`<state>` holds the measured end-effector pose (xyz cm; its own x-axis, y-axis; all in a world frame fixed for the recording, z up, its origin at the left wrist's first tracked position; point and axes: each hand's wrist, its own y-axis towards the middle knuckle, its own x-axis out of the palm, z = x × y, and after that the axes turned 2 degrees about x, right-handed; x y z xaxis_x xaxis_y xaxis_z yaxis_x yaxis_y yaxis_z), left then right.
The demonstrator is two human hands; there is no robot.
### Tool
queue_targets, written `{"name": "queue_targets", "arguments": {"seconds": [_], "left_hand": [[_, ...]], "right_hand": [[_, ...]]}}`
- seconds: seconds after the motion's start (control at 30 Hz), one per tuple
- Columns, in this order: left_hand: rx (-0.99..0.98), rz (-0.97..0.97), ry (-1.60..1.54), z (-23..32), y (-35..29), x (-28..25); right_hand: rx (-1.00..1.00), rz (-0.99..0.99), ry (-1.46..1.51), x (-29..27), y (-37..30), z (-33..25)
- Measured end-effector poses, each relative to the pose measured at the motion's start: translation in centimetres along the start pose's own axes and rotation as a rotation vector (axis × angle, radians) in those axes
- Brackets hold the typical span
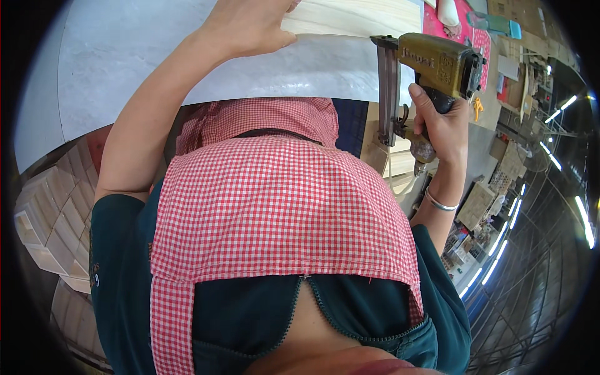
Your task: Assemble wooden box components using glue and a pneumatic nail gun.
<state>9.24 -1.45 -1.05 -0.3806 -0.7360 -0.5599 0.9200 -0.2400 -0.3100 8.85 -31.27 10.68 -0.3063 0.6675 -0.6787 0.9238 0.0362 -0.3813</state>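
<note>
My right hand (451, 128) is wrapped round the black handle of a pneumatic nail gun (431, 55), with a dark yellow body and a long metal magazine on its left side. The gun hangs over the near edge of the table, at its right end. At the top of the view, my left hand (250, 28) grips the left end of a pale wooden board (356, 17), thumb at its near edge and a fingertip on top. The other left fingers are hidden or cut off by the picture's edge.
The marbled white tabletop (137, 56) ends just in front of my checked apron (281, 206). Stacked wooden boxes (53, 212) stand at lower left. A pink-red surface (465, 12) with a white roll lies beyond the board, near a teal-and-clear object (497, 25).
</note>
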Motion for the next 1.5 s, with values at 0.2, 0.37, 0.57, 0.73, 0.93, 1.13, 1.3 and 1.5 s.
{"name": "queue_targets", "arguments": {"seconds": [0.2,0.37,0.57,0.73,0.93,1.13,1.3,1.5], "left_hand": [[-0.027,0.033,0.035,0.0,0.3,0.3],[0.025,0.007,0.023,-0.3,-0.1,-0.5],[0.086,-0.01,-0.106,-2.9,-1.3,-1.1],[0.13,0.028,-0.187,-3.9,-1.6,-0.7],[0.152,0.047,-0.279,-3.6,-2.1,-0.5],[0.315,0.112,-0.167,-4.3,-1.7,0.0],[0.287,0.008,-0.325,-4.3,-1.9,0.0],[0.329,0.101,-0.195,-4.6,-1.5,0.2]], "right_hand": [[0.029,0.012,0.062,0.6,-0.2,-0.2],[0.013,0.038,0.044,0.8,-0.6,-0.5],[-0.076,0.066,0.039,1.5,-1.7,-2.1],[-0.123,-0.023,0.036,3.6,-2.6,-3.5],[-0.115,-0.122,-0.056,5.9,-3.0,-4.9],[-0.168,-0.158,-0.089,6.7,-3.2,-5.6],[-0.141,-0.173,-0.101,6.9,-3.4,-5.9],[-0.085,-0.149,-0.086,7.0,-3.6,-6.3]]}}
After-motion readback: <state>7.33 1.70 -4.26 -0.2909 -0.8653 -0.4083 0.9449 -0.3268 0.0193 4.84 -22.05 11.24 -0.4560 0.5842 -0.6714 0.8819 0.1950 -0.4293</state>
